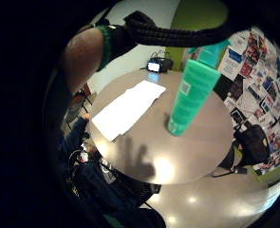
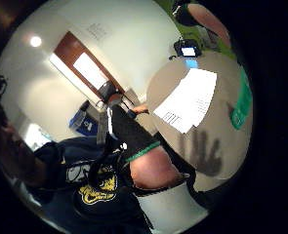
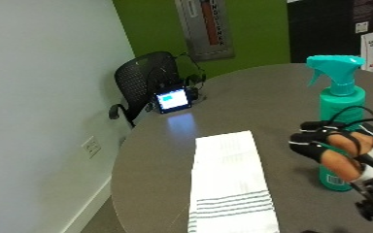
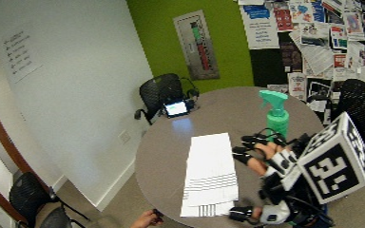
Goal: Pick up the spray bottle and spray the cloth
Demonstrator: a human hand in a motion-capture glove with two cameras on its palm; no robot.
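Hovering above the round grey worktop (image 3: 251,111), the black-gloved right hand (image 3: 332,148) has its fingers spread and straight, holding nothing. Just beyond those fingertips stands the teal plastic spray bottle (image 3: 340,104), upright, long axis vertical, trigger nozzle pointing toward the white cloth with grey stripes (image 3: 230,187). That cloth lies flat beside the hand, a long rectangle, soft and thin. The bottle looks smooth and cylindrical, so I judge a forward reach and a wrap around its body comes next.
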